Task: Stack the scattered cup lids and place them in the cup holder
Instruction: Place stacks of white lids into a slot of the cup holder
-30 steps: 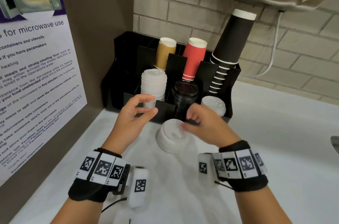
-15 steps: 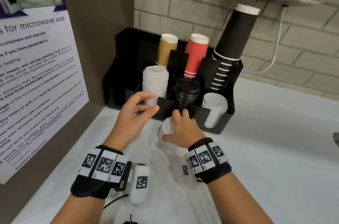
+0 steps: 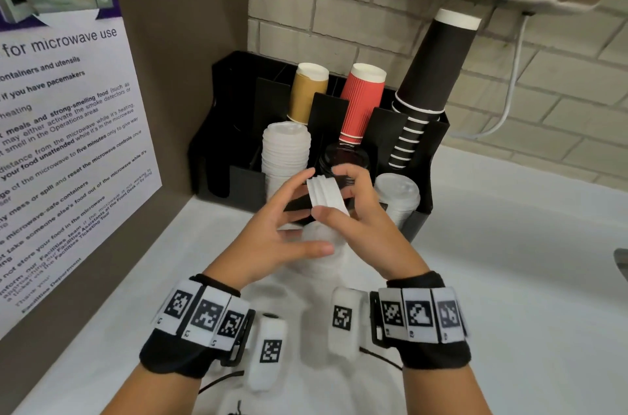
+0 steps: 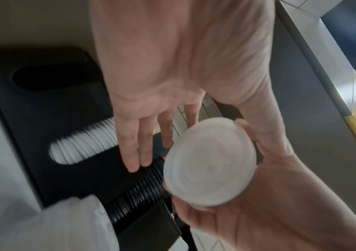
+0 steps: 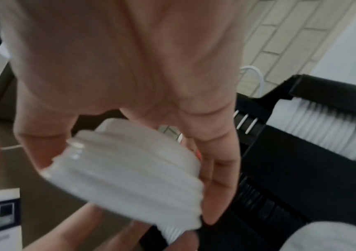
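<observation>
— Looking from the head, what's hidden?
— The right hand (image 3: 360, 210) pinches a small stack of white lids (image 3: 327, 194) on edge before the black cup holder (image 3: 421, 217), covering its black lids. The left hand (image 3: 282, 227) spreads flat beside them.
— Left wrist?
— Blurred; straight fingers (image 4: 138, 149), lid underside (image 4: 209, 171) facing the camera.
— Right wrist?
— Blurred; fingers (image 5: 215, 169) curl behind the stack (image 5: 129, 178).
</observation>
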A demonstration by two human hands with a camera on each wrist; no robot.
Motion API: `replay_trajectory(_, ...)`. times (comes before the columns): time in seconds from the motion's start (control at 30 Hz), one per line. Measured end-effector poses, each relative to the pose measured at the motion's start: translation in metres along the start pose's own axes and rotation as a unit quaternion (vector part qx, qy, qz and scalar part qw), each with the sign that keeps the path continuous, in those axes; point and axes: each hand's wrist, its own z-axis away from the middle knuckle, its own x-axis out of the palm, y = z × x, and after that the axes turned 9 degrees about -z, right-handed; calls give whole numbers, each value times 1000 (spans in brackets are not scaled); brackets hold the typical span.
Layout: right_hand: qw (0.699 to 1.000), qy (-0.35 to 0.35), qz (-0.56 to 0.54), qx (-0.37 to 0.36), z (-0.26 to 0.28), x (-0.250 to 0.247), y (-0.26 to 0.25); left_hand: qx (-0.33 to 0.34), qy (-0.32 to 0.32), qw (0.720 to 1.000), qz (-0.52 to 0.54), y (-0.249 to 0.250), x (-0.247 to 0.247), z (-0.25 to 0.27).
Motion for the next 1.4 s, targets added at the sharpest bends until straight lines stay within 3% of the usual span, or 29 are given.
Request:
replay_trajectory(0.23, 990, -66, -121, -2, 13, -7, 2, 32, 31, 999, 29, 5, 3, 5)
replay_trajectory(1.07, 992, -9, -112, -66, 21, -10, 12, 20, 10, 1000, -15, 5, 10, 0)
replay_trajectory(1.13, 990, 12, -115, -82, 18, -14, 9, 17, 17, 1000, -12, 5, 8, 0)
replay_trajectory(1.23, 981, 111, -100, -126, 5, -42, 3, 5, 70, 998, -8, 5, -1, 0)
replay_trajectory(1.33, 967, 201, -7, -158, -15, -82, 0, 1, 131, 991, -1, 6, -9, -1)
replay_trajectory(1.4, 968, 204, 75, -127, -30, -104, 5, 1, 154, 988, 0, 5, -11, -2)
